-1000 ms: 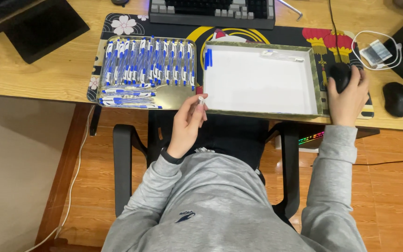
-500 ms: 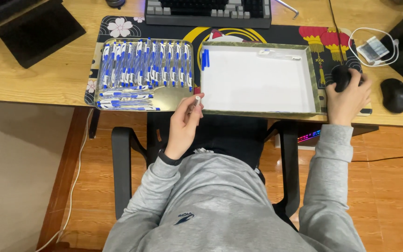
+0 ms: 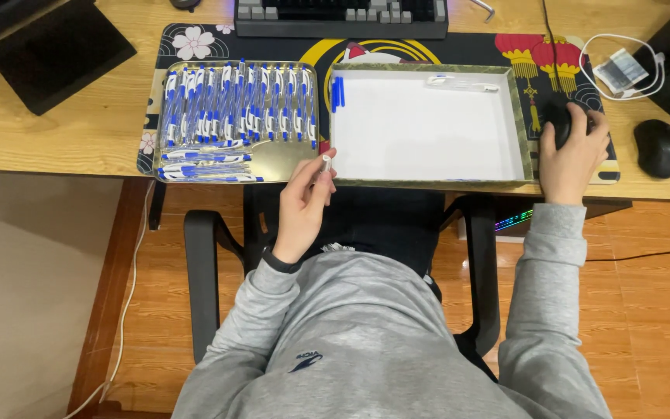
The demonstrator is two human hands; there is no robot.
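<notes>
While a small white pen part [image 3: 325, 163] is pinched upright in the left hand [image 3: 304, 206], a black mouse [image 3: 560, 124] is gripped by the right hand [image 3: 571, 159]
The part is held at the desk edge, between the tray of blue pens [image 3: 234, 116] to its left and the white-lined box [image 3: 428, 128] to its right

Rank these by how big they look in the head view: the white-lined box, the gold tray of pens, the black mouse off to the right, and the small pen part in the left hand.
1. white-lined box
2. gold tray
3. black mouse
4. pen part
</notes>
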